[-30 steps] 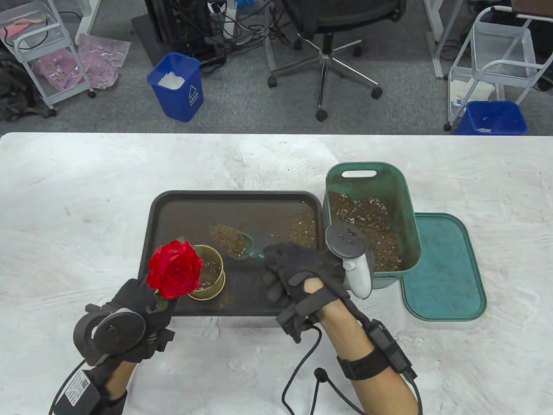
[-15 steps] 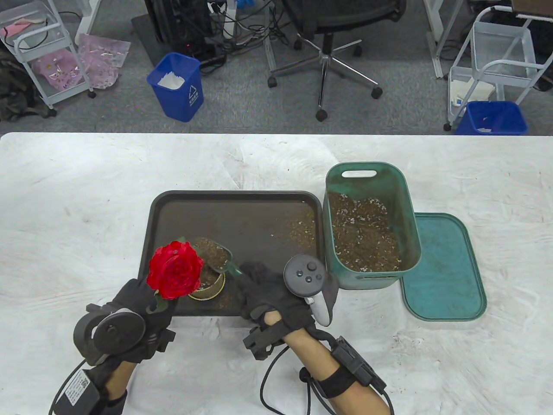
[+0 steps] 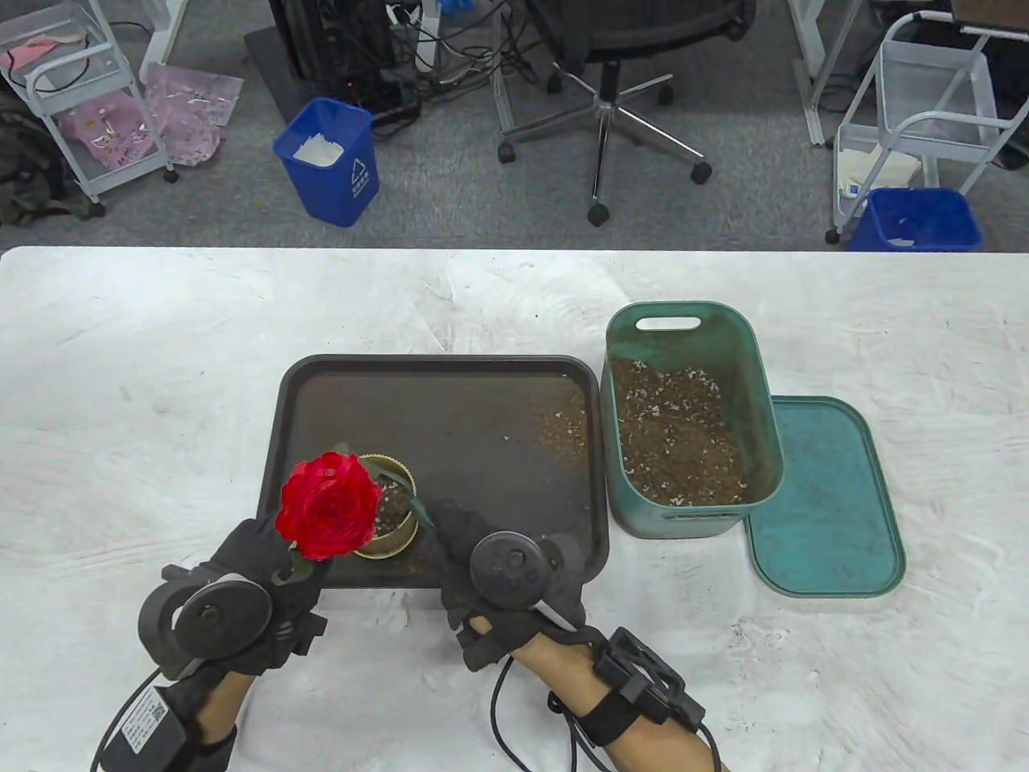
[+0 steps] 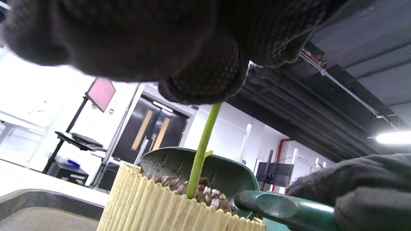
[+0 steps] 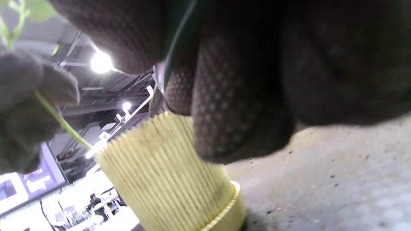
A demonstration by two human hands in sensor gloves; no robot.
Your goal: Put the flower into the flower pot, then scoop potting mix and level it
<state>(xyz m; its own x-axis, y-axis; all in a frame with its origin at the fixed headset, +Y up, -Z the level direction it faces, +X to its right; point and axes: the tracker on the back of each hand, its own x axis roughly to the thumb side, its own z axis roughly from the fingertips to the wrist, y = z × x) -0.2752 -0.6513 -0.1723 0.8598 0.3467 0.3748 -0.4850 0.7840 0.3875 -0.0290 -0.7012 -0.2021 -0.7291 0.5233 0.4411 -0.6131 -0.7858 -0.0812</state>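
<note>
Black-gloved left hand (image 3: pixel 265 563) pinches stem (image 4: pixel 202 150); right hand (image 3: pixel 482 555) grips scoop (image 4: pixel 224 179).

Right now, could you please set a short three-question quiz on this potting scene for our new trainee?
1. True or false: the red rose's green stem stands in the ribbed yellow flower pot.
2. What does the right hand hold? A) dark green plastic scoop B) teal lid C) black tray
3. Fill in: the left hand pinches the flower's ____.

Key: 1 true; 2 A; 3 stem.
</note>
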